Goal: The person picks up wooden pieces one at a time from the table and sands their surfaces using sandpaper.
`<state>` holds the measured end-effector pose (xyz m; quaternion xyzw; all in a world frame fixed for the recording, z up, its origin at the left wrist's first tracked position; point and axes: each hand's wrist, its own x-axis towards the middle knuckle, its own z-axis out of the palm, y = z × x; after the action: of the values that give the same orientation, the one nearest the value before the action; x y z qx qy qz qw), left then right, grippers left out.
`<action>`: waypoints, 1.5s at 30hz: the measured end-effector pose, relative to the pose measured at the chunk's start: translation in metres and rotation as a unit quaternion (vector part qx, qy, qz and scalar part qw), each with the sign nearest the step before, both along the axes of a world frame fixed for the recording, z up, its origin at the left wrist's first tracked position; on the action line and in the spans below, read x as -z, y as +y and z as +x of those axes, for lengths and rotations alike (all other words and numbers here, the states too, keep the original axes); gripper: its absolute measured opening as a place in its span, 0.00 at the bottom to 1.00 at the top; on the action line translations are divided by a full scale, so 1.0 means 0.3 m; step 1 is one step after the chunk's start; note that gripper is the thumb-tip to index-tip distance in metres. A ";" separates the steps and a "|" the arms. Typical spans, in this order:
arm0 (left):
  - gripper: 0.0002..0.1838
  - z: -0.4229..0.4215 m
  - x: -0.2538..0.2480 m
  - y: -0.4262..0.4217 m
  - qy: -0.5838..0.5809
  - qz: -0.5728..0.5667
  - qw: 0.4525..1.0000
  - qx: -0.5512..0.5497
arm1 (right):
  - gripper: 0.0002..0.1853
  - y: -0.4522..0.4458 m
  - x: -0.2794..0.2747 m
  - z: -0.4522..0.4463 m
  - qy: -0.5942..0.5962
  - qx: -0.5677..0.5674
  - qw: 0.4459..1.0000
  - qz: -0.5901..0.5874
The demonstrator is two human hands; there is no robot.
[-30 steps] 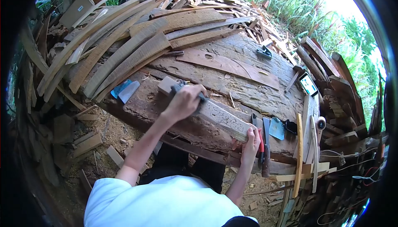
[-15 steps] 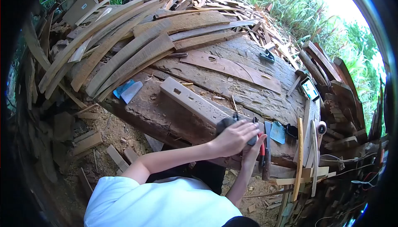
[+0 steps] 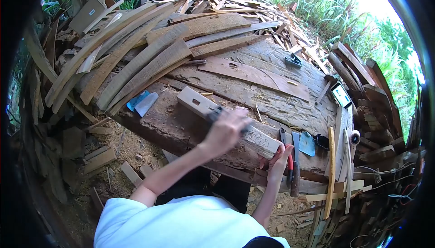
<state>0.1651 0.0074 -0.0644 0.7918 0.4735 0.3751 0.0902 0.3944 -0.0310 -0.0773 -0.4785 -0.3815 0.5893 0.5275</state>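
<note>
"What was closest to the wearer?"

"Past the white shirt [image 3: 186, 223], the right hand [image 3: 278, 159], cupped around the right-hand end of a wooden block [image 3: 262, 142]. Red-handled pliers [image 3: 290, 163] lay just beside that hand, then a long blade [image 3: 296, 150] with a brown handle."

"And the left hand [image 3: 228, 127]?"

"Blurred, but clasped over a dark tool [image 3: 213, 114] on top of the block. I couldn't tell how each finger sat, or what kind of tool it was."

"Where was the block itself?"

"On the worn bench [image 3: 170, 125], near its front edge, lying at a slant. A slot [image 3: 195, 101] showed at its far end, and dark lines marked the face near the right hand."

"How would it handle?"

"I'd judge it stiff and solid, with some weight but manageable in one hand; hardly slippery, hardly fragile. The slotted end might be its weaker part. The plain end seemed the better hold, fingers kept below the top face."

"Farther off?"

"A thin board [image 3: 253, 78] with a hole, curved planks [image 3: 149, 73] to its left, a phone [image 3: 341, 95] off to the right, then heaped scraps [image 3: 253, 1] and tall grass [image 3: 312, 10]."
</note>
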 end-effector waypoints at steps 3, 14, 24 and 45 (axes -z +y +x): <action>0.26 0.241 -0.005 -0.069 -0.009 0.006 0.995 0.096 | 0.42 0.018 0.102 0.005 -0.044 0.085 0.995 0.002; 0.26 0.172 -0.024 -0.074 -0.031 -0.020 0.991 0.132 | 0.42 0.014 0.068 0.007 0.048 0.086 0.995 -0.014; 0.21 -0.253 0.028 0.052 0.041 -0.055 0.971 -0.229 | 0.36 0.000 -0.031 -0.045 -0.024 0.030 0.999 0.031; 0.20 -0.120 0.045 0.074 0.006 0.000 0.996 -0.089 | 0.14 -0.016 -0.029 -0.048 -0.021 0.038 0.997 0.060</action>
<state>0.1292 0.0295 -0.0779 0.7488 0.5425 0.3769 0.0536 0.3800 -0.0357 -0.0685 -0.4719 -0.4088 0.5350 0.5691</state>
